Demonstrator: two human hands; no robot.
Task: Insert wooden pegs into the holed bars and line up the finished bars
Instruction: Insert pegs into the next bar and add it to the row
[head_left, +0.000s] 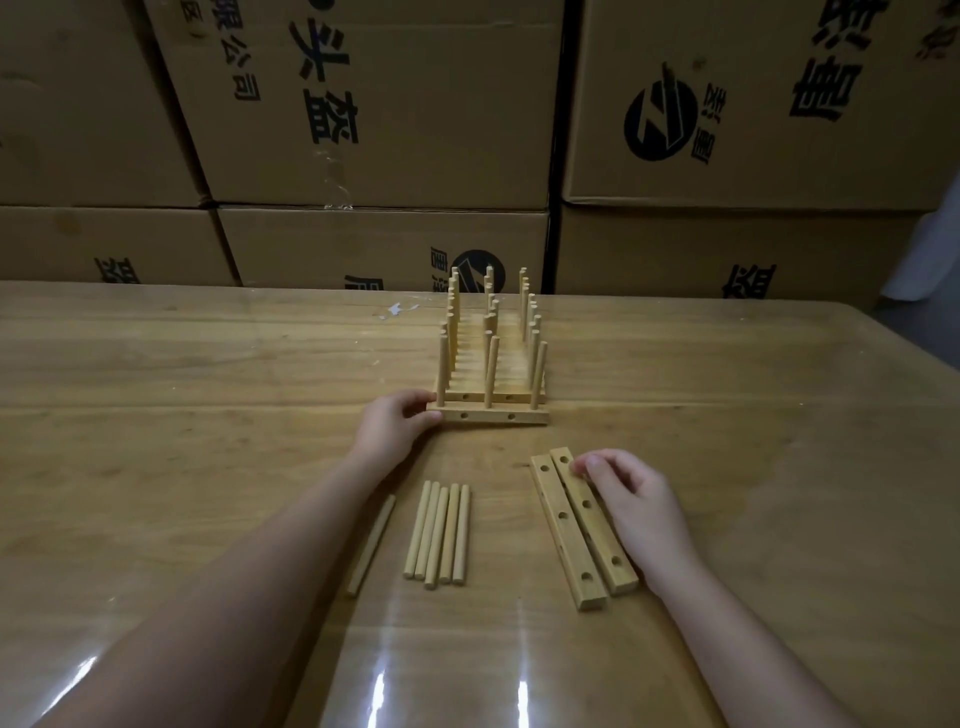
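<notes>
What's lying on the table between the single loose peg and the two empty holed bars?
Five loose pegs, side by side, lie between the single peg and the empty bars; the head view shows it.

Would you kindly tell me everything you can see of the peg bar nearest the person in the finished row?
The front bar is a pale wooden strip lying crosswise on the table, just before the other finished bars. Three round pegs stand upright in it, at left, middle and right. Two small holes show in its near side. The left hand pinches its left end.
</notes>
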